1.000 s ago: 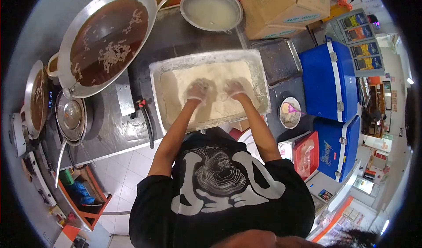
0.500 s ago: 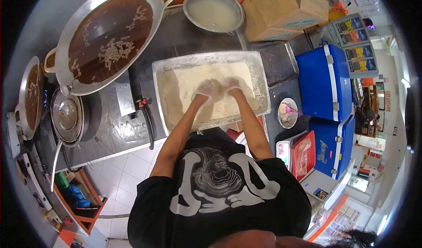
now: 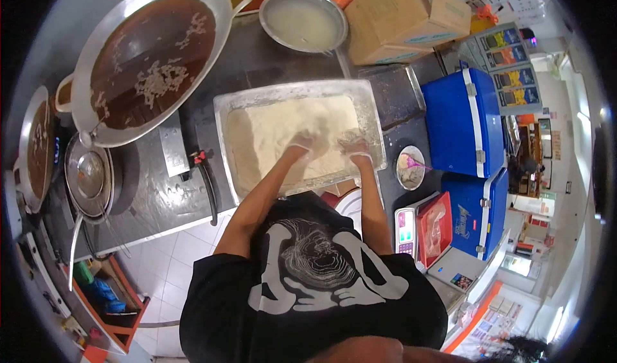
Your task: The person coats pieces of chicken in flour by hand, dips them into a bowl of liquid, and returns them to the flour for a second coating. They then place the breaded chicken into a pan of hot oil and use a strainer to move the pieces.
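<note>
Pale flour-like powder (image 3: 270,122) fills much of a rectangular metal tray (image 3: 228,96) on the dark worktop. My left hand (image 3: 301,143) is in the powder near the tray's middle, its fingers dusted and partly hidden. My right hand (image 3: 353,145) is at the right part of the powder, coated in it, with blurred fingers. Both hands look pale at the wrist, as if thinly gloved or floured. What either hand holds, if anything, cannot be made out.
A large pan of brown liquid (image 3: 154,61) stands back left, above a cleaver (image 3: 173,147) and a strainer (image 3: 85,175). Behind the tray is a bowl of cloudy liquid (image 3: 302,21). At right are cardboard boxes (image 3: 398,22), blue coolers (image 3: 466,125), a small bowl (image 3: 408,178) and a scale (image 3: 405,228).
My right hand has shifted right and slightly down, farther from my left hand. The whole view has shifted a little, moving the worktop items left.
</note>
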Demonstrator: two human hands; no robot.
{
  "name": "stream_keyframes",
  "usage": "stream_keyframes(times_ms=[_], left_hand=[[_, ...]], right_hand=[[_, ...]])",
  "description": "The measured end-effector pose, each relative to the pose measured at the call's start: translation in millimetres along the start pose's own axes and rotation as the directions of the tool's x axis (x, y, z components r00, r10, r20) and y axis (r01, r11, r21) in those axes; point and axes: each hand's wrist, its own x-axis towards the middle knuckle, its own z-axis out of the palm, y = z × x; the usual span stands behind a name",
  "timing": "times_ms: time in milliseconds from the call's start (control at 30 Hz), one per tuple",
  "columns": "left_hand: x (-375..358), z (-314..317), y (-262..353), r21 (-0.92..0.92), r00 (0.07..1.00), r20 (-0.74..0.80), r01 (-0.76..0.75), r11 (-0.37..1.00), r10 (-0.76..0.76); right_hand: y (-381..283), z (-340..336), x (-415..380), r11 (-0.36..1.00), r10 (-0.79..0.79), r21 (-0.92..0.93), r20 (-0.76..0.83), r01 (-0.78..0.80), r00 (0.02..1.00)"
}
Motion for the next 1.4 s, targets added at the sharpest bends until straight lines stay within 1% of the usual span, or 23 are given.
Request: stream_keyframes(times_ms=[67,133,167,233,267,333,433,500,567,633,700,800,833,900,1000,1033,1133,1167,1200,1233,1267,1333,1400], left_hand=[[-4,-4,0,-0.019,0.998,0.04,0.057,0.998,-0.057],[-7,-21,25,-0.035,0.992,0.06,0.112,0.993,-0.11],[-16,-41,58,0.184,0.977,0.054,0.193,0.964,-0.206],[-27,-51,70,0.401,0.954,0.021,0.266,0.877,-0.299],[-31,-54,66,0.435,0.971,0.004,0.213,0.875,-0.239],[-33,-61,56,0.468,0.984,-0.025,0.169,0.867,-0.178],[-34,-78,55,0.586,0.998,0.056,-0.056,0.809,0.029],[-41,-84,72,0.155,0.961,-0.084,0.272,0.95,-0.262],[-50,-94,87,0.145,0.946,-0.14,0.311,0.939,-0.291],[-61,-106,103,0.14,0.927,-0.194,0.351,0.926,-0.322],[-73,-114,115,0.069,0.919,-0.275,0.312,0.947,-0.283],[-81,-109,87,0.08,0.872,-0.3,0.426,0.901,-0.386],[-83,-109,90,0.087,0.869,-0.311,0.43,0.898,-0.386],[-87,-114,104,-0.017,0.852,-0.366,0.396,0.918,-0.374],[-78,-119,121,0.094,0.824,-0.489,0.374,0.922,-0.285],[-73,-103,60,0.171,0.807,-0.564,0.322,0.931,-0.175],[-42,-135,128,0.019,0.775,-0.495,0.461,0.887,-0.393],[-29,-134,123,0.09,0.742,-0.618,0.397,0.913,-0.261],[-15,-142,137,0.098,0.74,-0.616,0.413,0.906,-0.27],[3,-157,166,0.194,0.793,-0.585,0.342,0.92,-0.171],[24,-170,186,0.283,0.838,-0.541,0.258,0.924,-0.069],[77,-192,192,0.229,0.817,-0.505,0.437,0.87,-0.277],[134,-209,216,0.275,0.808,-0.568,0.364,0.89,-0.156]], right_hand=[[-22,-22,-9,0.995,-0.099,0.012,0.021,0.099,0.995],[-65,-68,-4,0.705,0.301,0.555,0.33,-0.442,0.895],[-62,-64,-4,0.705,0.299,0.558,0.326,-0.438,0.897],[-64,-58,-1,0.334,0.205,0.895,0.237,-0.296,0.95],[-64,-55,-1,0.33,0.203,0.898,0.233,-0.29,0.951],[-82,-82,2,0.959,0.246,0.107,0.149,-0.263,0.958],[-73,-76,5,0.978,0.085,0.178,0.122,-0.106,0.989],[-57,-65,16,0.995,-0.017,0.099,0.045,0.013,0.999],[-63,-86,34,0.991,-0.13,0.009,-0.025,0.131,0.991],[-101,-157,57,0.928,0.304,0.218,0.028,-0.303,0.952],[-77,-165,98,0.786,0.382,0.536,-0.031,-0.308,0.924],[-92,-211,169,0.461,0.085,0.877,-0.197,0.136,0.977],[-110,-237,188,0.365,0.213,0.929,-0.02,-0.06,0.977],[-103,-226,244,0.746,0.011,0.636,-0.311,0.2,0.95],[-52,-118,392,0.486,-0.102,0.863,-0.103,0.14,0.989],[-65,-147,394,0.933,-0.236,0.25,-0.113,0.257,0.965],[-55,-89,480,0.926,-0.373,-0.044,-0.274,0.376,0.887],[-57,-85,483,0.923,-0.374,-0.025,-0.275,0.383,0.886],[-57,-89,476,0.804,-0.221,0.523,-0.177,0.282,0.959],[-55,-96,462,0.439,-0.133,0.897,0.001,0.058,0.991],[-55,-125,435,0.43,-0.125,0.901,0.01,0.046,0.992],[-65,-198,359,0.379,0.025,0.925,0.016,-0.024,1.0],[-27,-137,365,0.324,-0.046,0.9,-0.294,0.292,0.955]])
